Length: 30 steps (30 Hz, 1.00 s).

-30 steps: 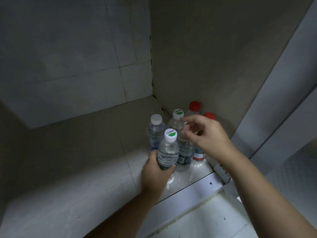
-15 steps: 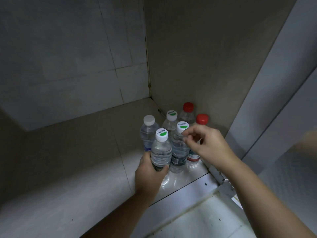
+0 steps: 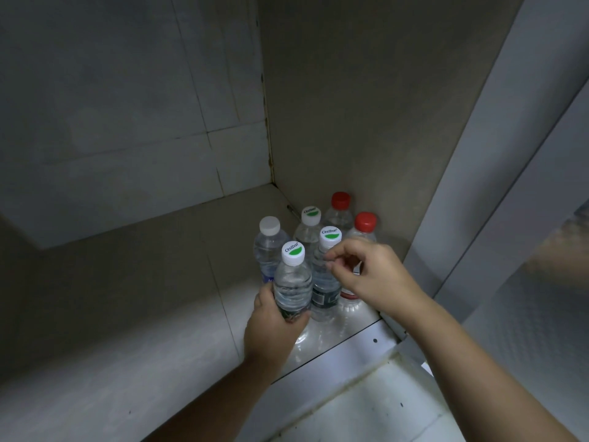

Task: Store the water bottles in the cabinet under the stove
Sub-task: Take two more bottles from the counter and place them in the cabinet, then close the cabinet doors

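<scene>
Six clear plastic water bottles stand clustered in the back right corner of the grey cabinet floor [image 3: 143,330], lower centre of the frame, tight against the beige right side wall [image 3: 366,122]. Left half of the floor is open room; tiled back wall [image 3: 127,106] sits well behind the cluster. Metal front lip [image 3: 350,349] with small holes runs along the bottom edge just below the bottles.

Left hand [image 3: 271,330] is wrapped around the lower body of the front clear bottle with white-and-green cap [image 3: 292,282] — cap reads "Cestbon". Bottle upright, at the front left of the group, touching its neighbour.

Right hand [image 3: 373,275] hovers beside the second Cestbon-capped bottle with dark label [image 3: 326,275], fingers [image 3: 331,263] pinched narrow near its neck, nothing held that I can see.

Behind: third Cestbon-capped bottle [image 3: 309,228], plain white-capped bottle with blue label [image 3: 269,247] on the left, two red-capped bottles [image 3: 341,212] against the side wall — the nearer one partly hidden by the right hand. Label text unreadable.

White cabinet frame post [image 3: 478,154] bounds the right side.
</scene>
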Tool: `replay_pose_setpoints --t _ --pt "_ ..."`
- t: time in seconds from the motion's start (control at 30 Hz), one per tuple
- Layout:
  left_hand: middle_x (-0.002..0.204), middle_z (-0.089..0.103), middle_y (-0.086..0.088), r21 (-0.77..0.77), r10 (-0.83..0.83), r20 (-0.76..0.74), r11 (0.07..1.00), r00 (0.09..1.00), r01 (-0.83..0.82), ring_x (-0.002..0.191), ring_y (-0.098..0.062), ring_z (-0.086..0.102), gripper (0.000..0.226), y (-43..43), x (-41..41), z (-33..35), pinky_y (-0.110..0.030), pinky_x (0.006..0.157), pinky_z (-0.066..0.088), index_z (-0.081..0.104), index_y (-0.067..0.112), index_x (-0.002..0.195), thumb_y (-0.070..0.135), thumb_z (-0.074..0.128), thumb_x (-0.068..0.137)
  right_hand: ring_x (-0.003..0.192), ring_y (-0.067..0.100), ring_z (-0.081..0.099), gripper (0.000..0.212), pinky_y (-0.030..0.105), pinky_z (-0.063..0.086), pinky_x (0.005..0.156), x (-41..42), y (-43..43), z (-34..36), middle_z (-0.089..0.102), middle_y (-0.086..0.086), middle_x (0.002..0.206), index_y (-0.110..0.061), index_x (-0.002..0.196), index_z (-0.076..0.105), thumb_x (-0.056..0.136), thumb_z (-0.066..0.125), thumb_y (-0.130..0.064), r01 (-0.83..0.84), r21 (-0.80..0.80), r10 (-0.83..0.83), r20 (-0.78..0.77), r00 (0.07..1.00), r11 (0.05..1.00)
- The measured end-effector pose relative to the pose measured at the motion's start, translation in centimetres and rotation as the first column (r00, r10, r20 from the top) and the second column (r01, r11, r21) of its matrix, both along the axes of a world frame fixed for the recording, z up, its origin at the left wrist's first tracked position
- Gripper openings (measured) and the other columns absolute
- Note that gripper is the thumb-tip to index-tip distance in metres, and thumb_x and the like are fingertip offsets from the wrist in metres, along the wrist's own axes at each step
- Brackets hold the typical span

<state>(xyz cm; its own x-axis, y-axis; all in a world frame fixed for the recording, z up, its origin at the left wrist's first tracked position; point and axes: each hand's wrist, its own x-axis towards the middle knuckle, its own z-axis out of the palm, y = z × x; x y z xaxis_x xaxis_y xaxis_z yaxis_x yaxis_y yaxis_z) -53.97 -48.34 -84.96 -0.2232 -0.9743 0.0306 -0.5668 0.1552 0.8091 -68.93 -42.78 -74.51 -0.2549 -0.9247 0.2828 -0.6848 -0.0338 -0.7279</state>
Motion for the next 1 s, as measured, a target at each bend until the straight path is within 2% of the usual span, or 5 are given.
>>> replay_pose_setpoints --t 0.33,0.53,0.77,0.87,1.0 --pt "0.117 0.058 -0.008 -0.358 -0.009 0.149 0.932 0.989 0.062 0.109 -0.026 0.054 0.067 -1.1 4.0 4.7 -0.028 0.082 0.035 0.048 0.011 0.124 0.056 0.045 0.074 0.065 0.011 0.054 0.013 0.025 0.045 0.06 0.8 -0.5 0.2 0.058 -0.002 0.077 -0.015 0.084 0.064 0.078 0.058 -0.025 0.114 -0.211 -0.139 -0.109 0.984 0.971" --pt "0.097 0.065 -0.013 -0.626 0.029 0.218 0.771 0.975 0.117 0.092 -0.018 0.05 0.041 -1.0 4.3 9.0 -0.027 0.075 0.042 0.053 0.009 0.109 0.035 0.045 0.079 0.078 0.024 0.06 0.035 0.031 0.049 0.059 1.8 0.7 0.5 0.062 0.005 0.085 -0.014 0.086 0.062 0.076 0.045 -0.042 0.183 -0.125 -0.212 -0.294 0.932 0.975" --pt "0.093 0.066 -0.019 -0.436 -0.003 0.331 0.886 0.944 0.156 0.08 -0.035 0.064 0.051 2.4 3.9 16.2 -0.037 0.067 0.051 0.057 0.001 0.11 0.038 0.042 0.079 0.082 0.034 0.061 0.028 0.038 0.052 0.062 2.2 4.2 6.0 0.066 0.014 0.091 -0.006 0.09 0.063 0.071 0.069 -0.026 0.33 0.117 -0.277 -0.329 0.903 0.937" --pt "0.093 0.067 -0.02 -0.349 -0.049 0.37 0.918 0.928 0.188 0.08 -0.035 0.064 0.051 4.9 4.1 20.4 -0.036 0.068 0.051 0.059 -0.001 0.107 0.037 0.042 0.078 0.067 0.031 0.062 0.022 0.031 0.05 0.05 3.5 7.0 10.1 0.067 0.009 0.076 -0.011 0.081 0.064 0.068 0.064 -0.029 0.363 0.158 -0.285 -0.373 0.883 0.918" --pt "0.095 0.066 -0.019 -0.295 -0.103 0.453 0.92 0.885 0.258 0.08 -0.035 0.063 0.047 9.4 4.6 26.2 -0.035 0.069 0.051 0.061 -0.001 0.103 0.033 0.043 0.076 0.073 0.031 0.064 0.023 0.031 0.053 0.056 5.1 11.3 15.6 0.07 0.009 0.087 -0.013 0.086 0.065 0.07 0.062 -0.029 0.376 0.243 -0.293 -0.319 0.901 0.894"
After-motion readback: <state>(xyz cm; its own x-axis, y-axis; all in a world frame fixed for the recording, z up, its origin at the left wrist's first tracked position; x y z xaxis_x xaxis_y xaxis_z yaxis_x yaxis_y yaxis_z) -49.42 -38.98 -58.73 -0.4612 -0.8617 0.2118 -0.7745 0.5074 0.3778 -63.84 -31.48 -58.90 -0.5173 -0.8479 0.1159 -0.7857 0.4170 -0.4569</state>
